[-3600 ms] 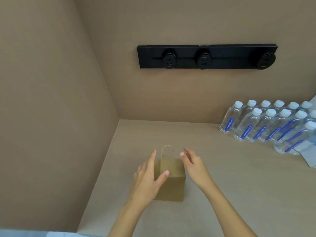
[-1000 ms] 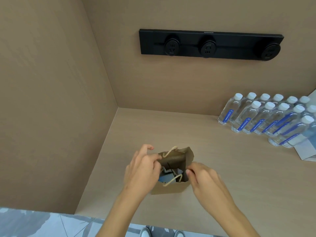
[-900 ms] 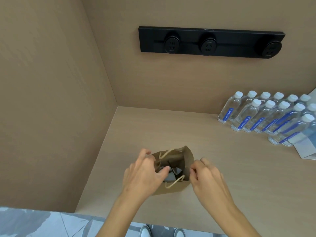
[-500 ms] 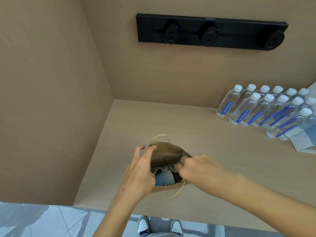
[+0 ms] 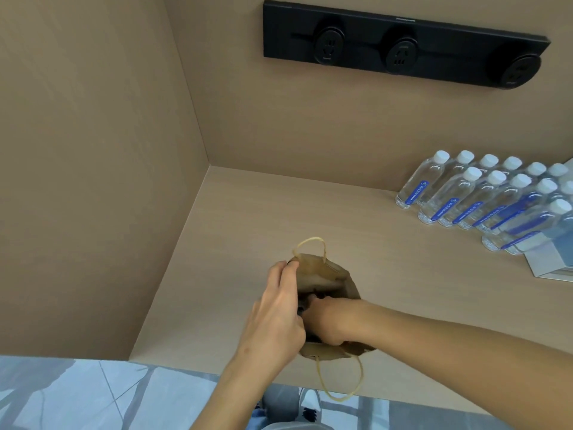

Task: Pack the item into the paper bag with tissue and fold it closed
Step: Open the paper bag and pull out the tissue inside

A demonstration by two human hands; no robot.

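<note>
A small brown paper bag [image 5: 322,274] with twine handles stands open on the beige counter [image 5: 279,212], close to its front edge. My left hand [image 5: 276,318] grips the bag's left rim and holds the mouth apart. My right hand [image 5: 325,321] is pushed down inside the bag, fingers curled and hidden among dark contents. What the fingers hold is hidden. One handle [image 5: 310,246] stands up at the far rim; the other handle [image 5: 341,383] dangles over the counter's front edge.
Several clear water bottles [image 5: 483,197] with white caps and blue labels stand in rows at the back right. A white-grey box [image 5: 552,259] sits beside them. A black socket strip [image 5: 403,48] is mounted on the back wall. A side wall closes the left.
The bag, closed 3.6 s ago, has been opened. In the last half second my right hand has gone deeper into the bag and covers the blue and white contents. The view has tilted down.
</note>
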